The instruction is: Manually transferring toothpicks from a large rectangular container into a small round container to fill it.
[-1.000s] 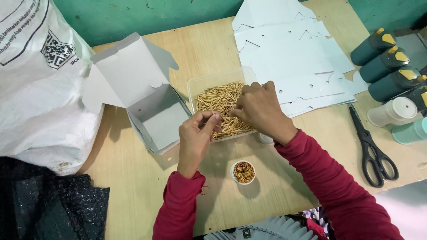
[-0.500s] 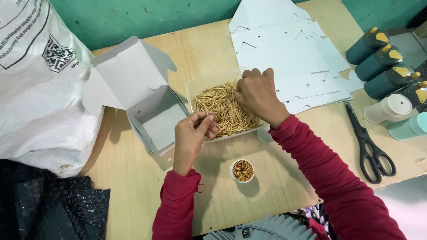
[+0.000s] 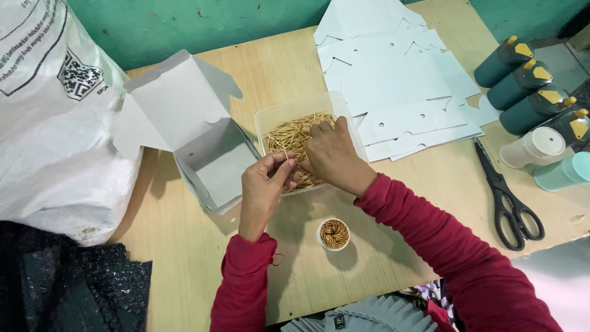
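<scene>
My left hand [image 3: 264, 184] has its fingertips pinched shut on a small bunch of toothpicks [image 3: 294, 138], held right at the near edge of the clear plastic tub [image 3: 270, 120] so any strays drop back in. My right hand [image 3: 332, 155] is down in the tub with the fingers curled into the pile; can't really tell whether it's gripping any or just raking. The sticks are thin, pale tan, all tangled every which way in there. The little round white holder [image 3: 334, 234] sits just in front of me, close to both hands, already packed with sticks standing on end. The open white carton [image 3: 212, 163] is parked just left of the tub, flaps up. Flat white box blanks [image 3: 399, 80] are stacked past the tub, scissors [image 3: 509, 197] off to the right, out of the way.
</scene>
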